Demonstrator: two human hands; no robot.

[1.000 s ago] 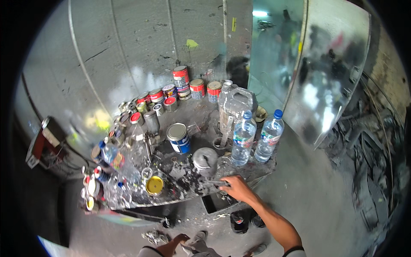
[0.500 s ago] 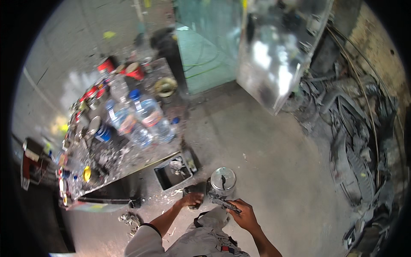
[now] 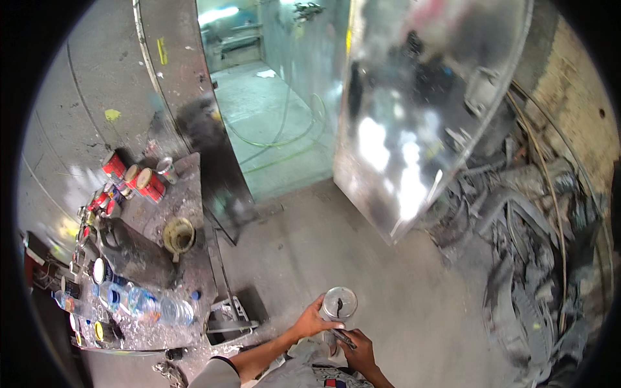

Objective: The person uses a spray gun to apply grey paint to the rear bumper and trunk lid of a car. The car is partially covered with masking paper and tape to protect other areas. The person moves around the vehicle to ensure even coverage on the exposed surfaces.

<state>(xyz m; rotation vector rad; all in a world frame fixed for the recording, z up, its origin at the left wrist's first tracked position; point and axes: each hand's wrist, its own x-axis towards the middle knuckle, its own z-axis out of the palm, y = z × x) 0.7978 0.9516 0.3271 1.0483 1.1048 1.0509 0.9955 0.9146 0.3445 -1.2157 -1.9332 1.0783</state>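
A paint spray gun (image 3: 343, 337) with a round lidded cup (image 3: 340, 302) on top is held upright in front of my body. The cup's pale lid has a small dark piece in its middle. My right hand (image 3: 358, 350) is closed around the gun's dark handle. Against the near left side of the cup, my left hand (image 3: 312, 321) grips with its thumb and fingers; some of its fingers are hidden behind the cup.
On the left, a stained workbench (image 3: 187, 207) carries red cans (image 3: 150, 185), a dark jerrycan (image 3: 132, 255), plastic bottles (image 3: 155, 307) and a tub (image 3: 178, 235). A metal door (image 3: 414, 110) stands ajar ahead. Scrap dark parts (image 3: 517, 239) are heaped at the right.
My left hand has moved from beside the gun up to its cup. My right hand still holds the handle. The view has shifted, showing more of the doorway.
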